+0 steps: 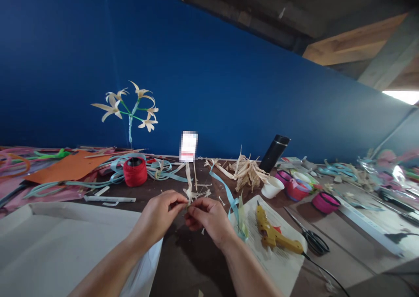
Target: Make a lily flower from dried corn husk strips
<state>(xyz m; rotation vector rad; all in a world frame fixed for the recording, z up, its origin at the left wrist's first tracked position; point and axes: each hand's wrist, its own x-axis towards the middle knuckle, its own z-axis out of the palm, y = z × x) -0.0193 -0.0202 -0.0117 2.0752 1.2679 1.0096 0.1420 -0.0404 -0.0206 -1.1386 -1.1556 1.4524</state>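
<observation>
My left hand (159,215) and my right hand (211,218) meet low in the middle, over the dark tabletop. Both are closed in a pinch, fingertips touching or nearly so. A pale, dry husk-like strip (189,181) rises from between the fingertips; its lower end is hidden by them. More pale scraps (201,194) lie just behind the hands. A light blue ribbon (225,188) curves down to the right of my right hand. Beyond it, a yellow glue gun (270,231) rests on a sheet of printed paper (252,218).
At left are a white tray (81,207), a red thread spool (135,172) and orange paper (65,166). A flower stem (131,124) stands behind. Dried husks (250,172), a black bottle (275,152), a white cup (272,187) and scissors (314,240) are at right.
</observation>
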